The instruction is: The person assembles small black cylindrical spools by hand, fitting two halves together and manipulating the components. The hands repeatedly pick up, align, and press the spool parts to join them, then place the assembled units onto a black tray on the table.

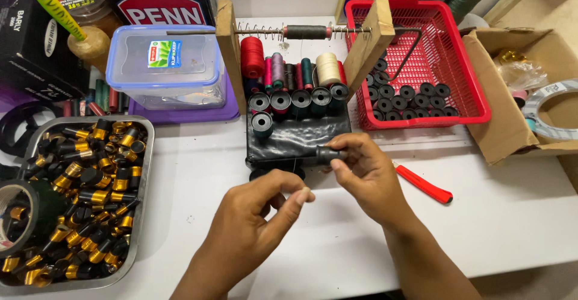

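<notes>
My right hand (364, 176) grips a small black cylindrical part (329, 153) at its fingertips, held over the front edge of a black block (298, 138). My left hand (256, 215) is beside it, thumb and fingers pinched together; whether a fine thread is between them cannot be told. On the block stand several black spools (300, 100), with coloured thread spools (283, 68) behind them. Above these, a rod with a spring and a black sleeve (307, 32) spans two wooden uprights (229, 53).
A metal tray (143, 155) of black and gold ferrules sits at left beside a tape roll (15, 215). A clear lidded box (165, 65) stands behind. A red basket (457, 65) holds black spools. A red-handled tool (424, 185) and cardboard box (506, 95) lie right.
</notes>
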